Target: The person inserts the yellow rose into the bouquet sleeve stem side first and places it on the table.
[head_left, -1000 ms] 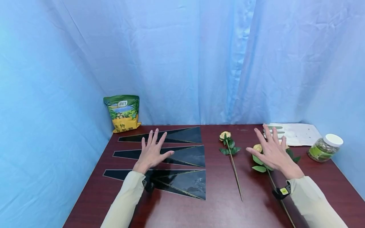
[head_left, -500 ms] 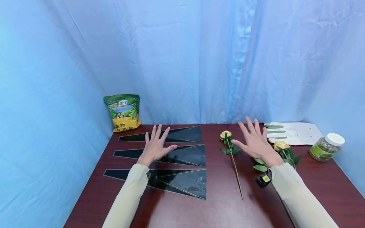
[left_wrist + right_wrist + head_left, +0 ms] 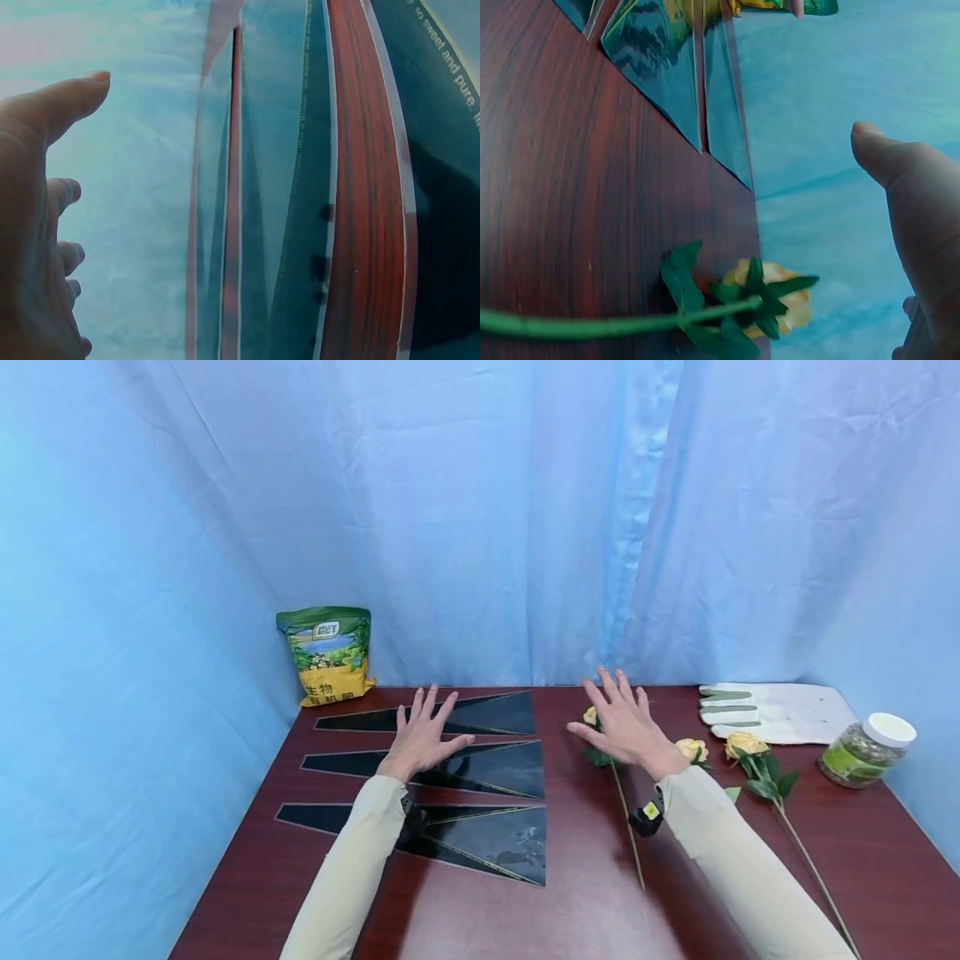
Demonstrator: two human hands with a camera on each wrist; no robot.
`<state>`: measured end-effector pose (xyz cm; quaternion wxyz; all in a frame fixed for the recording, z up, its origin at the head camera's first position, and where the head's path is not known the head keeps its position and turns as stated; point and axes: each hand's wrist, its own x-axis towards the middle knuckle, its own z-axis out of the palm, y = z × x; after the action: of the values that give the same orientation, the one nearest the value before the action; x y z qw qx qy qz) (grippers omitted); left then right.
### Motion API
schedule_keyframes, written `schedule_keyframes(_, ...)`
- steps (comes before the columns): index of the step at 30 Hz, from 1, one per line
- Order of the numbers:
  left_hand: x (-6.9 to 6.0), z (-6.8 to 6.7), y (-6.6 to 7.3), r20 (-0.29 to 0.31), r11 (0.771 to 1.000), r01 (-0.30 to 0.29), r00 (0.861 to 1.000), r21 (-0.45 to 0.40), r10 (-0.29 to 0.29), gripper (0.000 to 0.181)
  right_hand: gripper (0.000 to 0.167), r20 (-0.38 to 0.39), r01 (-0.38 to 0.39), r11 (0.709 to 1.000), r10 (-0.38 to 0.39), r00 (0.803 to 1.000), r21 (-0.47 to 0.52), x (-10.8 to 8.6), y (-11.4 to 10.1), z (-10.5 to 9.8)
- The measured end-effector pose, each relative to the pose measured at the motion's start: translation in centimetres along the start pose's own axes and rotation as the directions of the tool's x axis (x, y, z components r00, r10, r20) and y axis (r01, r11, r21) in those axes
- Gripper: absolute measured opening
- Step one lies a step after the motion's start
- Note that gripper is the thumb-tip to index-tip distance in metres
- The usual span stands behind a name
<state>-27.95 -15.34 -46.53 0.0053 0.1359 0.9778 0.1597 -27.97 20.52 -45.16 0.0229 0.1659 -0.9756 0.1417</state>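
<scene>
My left hand [image 3: 422,745] hovers with spread fingers over three black, clear-fronted tapered flower sleeves, nearest the middle sleeve [image 3: 498,768]. In the left wrist view the same hand [image 3: 26,217] holds nothing. Farther right, my right hand [image 3: 626,728] is held above a yellow rose [image 3: 591,717], fingers apart, partly covering its head and leaves. The right wrist view shows that rose's bloom [image 3: 791,307] and green stem [image 3: 607,325] lying below the hand [image 3: 930,217], apart from it. A second rose [image 3: 692,750] is partly hidden by the right forearm; a third rose [image 3: 746,744] lies beyond it.
A green and yellow bag [image 3: 326,656] stands at the back left. At the back right lie white gloves [image 3: 798,712] with green-grey markings, beside a white-lidded jar [image 3: 866,752]. Blue curtains [image 3: 450,527] enclose the dark red table [image 3: 465,918].
My right hand has swept left, from over the middle rose to over the leftmost one, uncovering the rightmost rose and the gloves. The left hand has drifted slightly right.
</scene>
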Motion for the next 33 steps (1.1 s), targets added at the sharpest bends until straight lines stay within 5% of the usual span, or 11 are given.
schedule_keyframes(33, 2.5, 3.9, 2.4, 0.189, 0.999, -0.016, 0.982, 0.049, 0.007, 0.086, 0.072, 0.098, 0.107, 0.994, -0.106, 0.990, -0.008, 3.9, -3.7, 5.7)
